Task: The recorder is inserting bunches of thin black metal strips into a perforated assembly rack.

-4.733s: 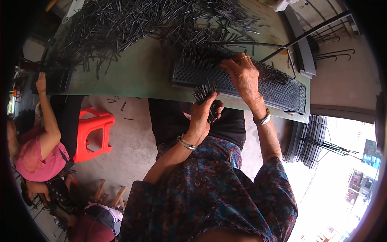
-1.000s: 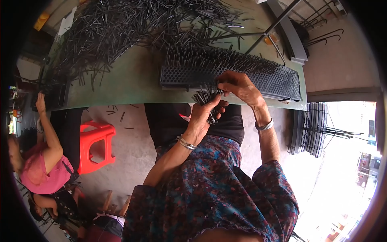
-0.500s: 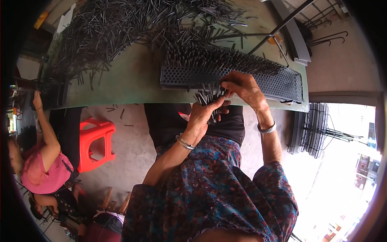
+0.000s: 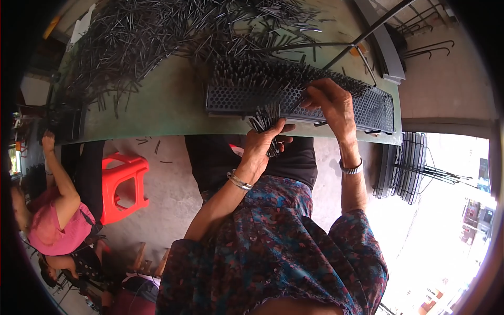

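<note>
A bundle of short dark rods (image 4: pixel 265 118) is wrapped in my left hand (image 4: pixel 261 143), just off the table's front edge. My right hand (image 4: pixel 334 105) pinches a single dark rod (image 4: pixel 300 102) over the front part of a long black perforated tray (image 4: pixel 383 109). Many rods (image 4: pixel 262 73) stand upright in the tray's rear holes, packed close together. Bare holes show along its front and at its right end. The tips of my right fingers are partly hidden by the hand itself.
A large heap of loose rods (image 4: pixel 142 42) covers the back left of the green table (image 4: pixel 168 113). A black metal frame (image 4: pixel 350 46) stands behind the tray. A red stool (image 4: pixel 126 184) is on the floor at left, near a person in pink (image 4: pixel 60 226).
My right hand has moved right and away from the bundle, up over the tray, with a rod in its fingers. My left hand keeps the bundle and has shifted slightly left.
</note>
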`<action>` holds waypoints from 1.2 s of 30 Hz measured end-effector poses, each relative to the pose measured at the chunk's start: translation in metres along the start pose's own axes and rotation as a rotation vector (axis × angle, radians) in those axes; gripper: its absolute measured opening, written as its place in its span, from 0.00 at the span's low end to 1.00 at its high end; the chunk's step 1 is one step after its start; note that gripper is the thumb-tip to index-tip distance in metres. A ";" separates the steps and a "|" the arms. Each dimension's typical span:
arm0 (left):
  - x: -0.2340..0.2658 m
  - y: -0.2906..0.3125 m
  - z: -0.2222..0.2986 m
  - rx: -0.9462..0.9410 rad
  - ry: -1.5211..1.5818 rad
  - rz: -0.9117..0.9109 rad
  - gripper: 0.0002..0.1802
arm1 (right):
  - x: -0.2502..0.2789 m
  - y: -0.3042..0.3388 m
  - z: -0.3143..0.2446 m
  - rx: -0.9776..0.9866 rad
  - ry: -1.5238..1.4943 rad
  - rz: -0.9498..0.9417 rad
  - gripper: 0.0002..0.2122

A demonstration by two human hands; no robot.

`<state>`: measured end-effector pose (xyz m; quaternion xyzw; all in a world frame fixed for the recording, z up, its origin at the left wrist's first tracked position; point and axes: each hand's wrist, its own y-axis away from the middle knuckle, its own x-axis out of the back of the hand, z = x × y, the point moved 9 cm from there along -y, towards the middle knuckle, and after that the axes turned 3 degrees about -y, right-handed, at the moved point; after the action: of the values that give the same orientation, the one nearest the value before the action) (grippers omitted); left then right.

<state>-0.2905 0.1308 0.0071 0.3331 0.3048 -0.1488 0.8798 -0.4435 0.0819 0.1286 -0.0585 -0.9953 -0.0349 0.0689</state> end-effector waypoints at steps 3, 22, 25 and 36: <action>-0.002 0.001 -0.001 0.015 -0.011 0.028 0.15 | 0.010 -0.005 -0.010 0.135 0.084 0.134 0.07; 0.002 -0.004 -0.017 -0.003 0.158 0.029 0.17 | 0.002 -0.020 -0.020 0.323 0.342 0.049 0.05; 0.003 -0.002 -0.017 0.003 0.146 0.013 0.15 | -0.002 -0.020 -0.022 0.347 0.369 0.026 0.05; 0.001 0.003 -0.020 0.038 0.157 0.047 0.15 | -0.005 -0.030 -0.031 0.394 0.467 -0.098 0.06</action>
<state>-0.2972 0.1468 -0.0037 0.3673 0.3619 -0.1074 0.8501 -0.4383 0.0491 0.1565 0.0136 -0.9418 0.1431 0.3039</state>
